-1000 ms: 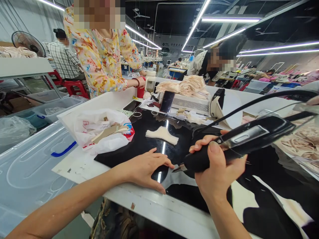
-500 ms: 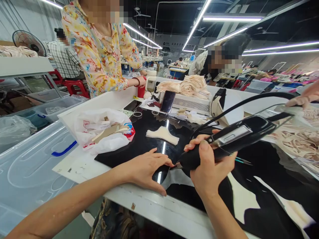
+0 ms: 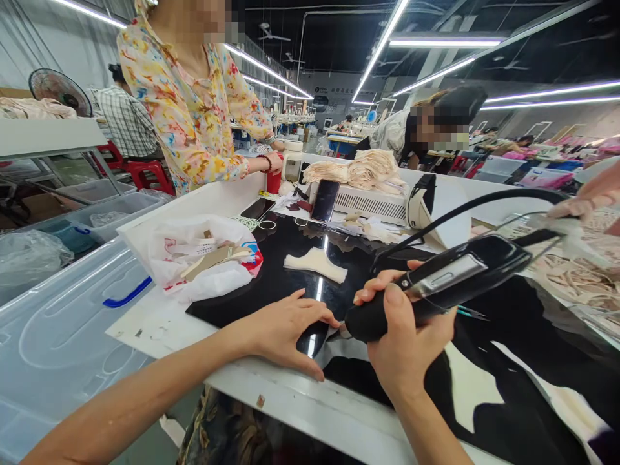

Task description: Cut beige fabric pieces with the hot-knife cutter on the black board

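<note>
My right hand (image 3: 409, 329) is wrapped round a black corded handheld tool (image 3: 436, 281) with a silver panel. The tool's tip points left and down, close to the fingertips of my left hand (image 3: 290, 332). That left hand lies on the glossy black sheet (image 3: 271, 271) with its fingers spread, holding nothing. Whatever lies right under the tip is too small to make out. Beyond my hands a cream fabric piece (image 3: 316, 263) rests on the black surface. A larger cream piece (image 3: 469, 384) lies to the right, partly behind my right arm.
A white plastic bag (image 3: 198, 258) with cut pieces sits at left. Behind stand a phone (image 3: 325, 200) and a white vented box (image 3: 371, 203) under stacked fabric. A person in a floral shirt (image 3: 184, 110) is across the table. Teal-handled scissors (image 3: 469, 313) lie at right.
The view has shifted slightly. The tool in my right hand has moved a little left and down. My left hand keeps nearly the same place and pose.
</note>
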Demonstrator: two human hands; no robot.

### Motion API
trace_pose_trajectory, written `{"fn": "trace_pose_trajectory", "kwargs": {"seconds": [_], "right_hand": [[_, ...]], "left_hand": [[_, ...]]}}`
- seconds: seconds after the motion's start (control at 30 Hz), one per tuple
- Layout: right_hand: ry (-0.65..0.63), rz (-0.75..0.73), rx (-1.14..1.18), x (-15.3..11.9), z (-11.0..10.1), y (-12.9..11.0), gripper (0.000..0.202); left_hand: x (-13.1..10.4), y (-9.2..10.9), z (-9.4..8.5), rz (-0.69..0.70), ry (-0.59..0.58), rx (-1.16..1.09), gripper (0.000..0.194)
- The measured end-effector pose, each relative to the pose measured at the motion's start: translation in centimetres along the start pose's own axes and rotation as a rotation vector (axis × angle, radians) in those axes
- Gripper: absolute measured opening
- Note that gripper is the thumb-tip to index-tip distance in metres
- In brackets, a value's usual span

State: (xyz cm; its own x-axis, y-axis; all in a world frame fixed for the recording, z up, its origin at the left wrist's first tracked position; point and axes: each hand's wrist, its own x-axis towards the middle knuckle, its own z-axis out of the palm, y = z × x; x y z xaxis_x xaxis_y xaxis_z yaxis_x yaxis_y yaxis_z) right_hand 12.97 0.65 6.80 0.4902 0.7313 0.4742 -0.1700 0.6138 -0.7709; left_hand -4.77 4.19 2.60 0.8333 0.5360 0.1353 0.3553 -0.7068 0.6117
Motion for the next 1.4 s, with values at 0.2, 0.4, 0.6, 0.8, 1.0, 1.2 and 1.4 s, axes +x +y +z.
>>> {"fn": "trace_pose_trajectory", "kwargs": {"seconds": [0.2,0.4,0.6,0.8,1.0,1.2,1.4], "right_hand": [[-0.036,0.007,0.054,-0.6,0.0,-0.6,0.046],[-0.081,0.008,0.042,-1.4,0.0,-0.6,0.041],[-0.071,0.036,0.073,-1.5,0.3,-1.0,0.042],[-0.119,0.031,0.081,-2.1,0.2,-0.9,0.041],[-0.089,0.074,0.08,-2.1,0.2,-1.0,0.043],[0.012,0.094,0.065,-1.0,-0.2,-2.1,0.048],[0.052,0.098,0.06,-0.4,-1.0,-2.3,0.052]], "left_hand": [[0.1,-0.2,0.2,0.012,0.014,0.004,0.072],[0.1,-0.2,0.3,0.011,0.025,-0.001,0.071],[0.1,-0.1,0.2,0.008,0.009,-0.005,0.072],[0.2,-0.2,0.2,0.022,-0.003,-0.003,0.072],[0.1,-0.3,0.4,0.022,0.015,-0.007,0.073],[-0.2,-0.5,0.4,0.07,0.036,-0.045,0.059],[-0.2,-0.5,-0.1,0.166,0.091,0.036,0.016]]}}
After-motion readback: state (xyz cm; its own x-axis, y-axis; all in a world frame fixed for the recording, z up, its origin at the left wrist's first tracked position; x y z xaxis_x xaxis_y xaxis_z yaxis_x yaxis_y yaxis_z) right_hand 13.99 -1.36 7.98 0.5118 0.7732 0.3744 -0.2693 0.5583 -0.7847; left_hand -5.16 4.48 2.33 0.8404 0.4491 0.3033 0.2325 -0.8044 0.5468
